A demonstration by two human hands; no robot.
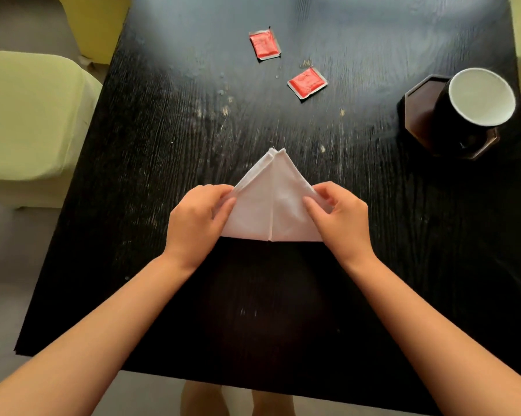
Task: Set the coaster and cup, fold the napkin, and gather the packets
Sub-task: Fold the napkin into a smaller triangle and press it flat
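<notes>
A white napkin lies folded into a triangle in the middle of the black table, its tip pointing away from me. My left hand pinches its left edge and my right hand pinches its right edge. Two red packets lie apart farther back, one behind the other. At the right, a black cup with a white inside stands on a dark octagonal coaster.
Pale yellow-green chairs stand at the left and beyond the table's far corners. The near table edge runs just in front of my legs. Crumbs and smears dot the tabletop between the napkin and the packets.
</notes>
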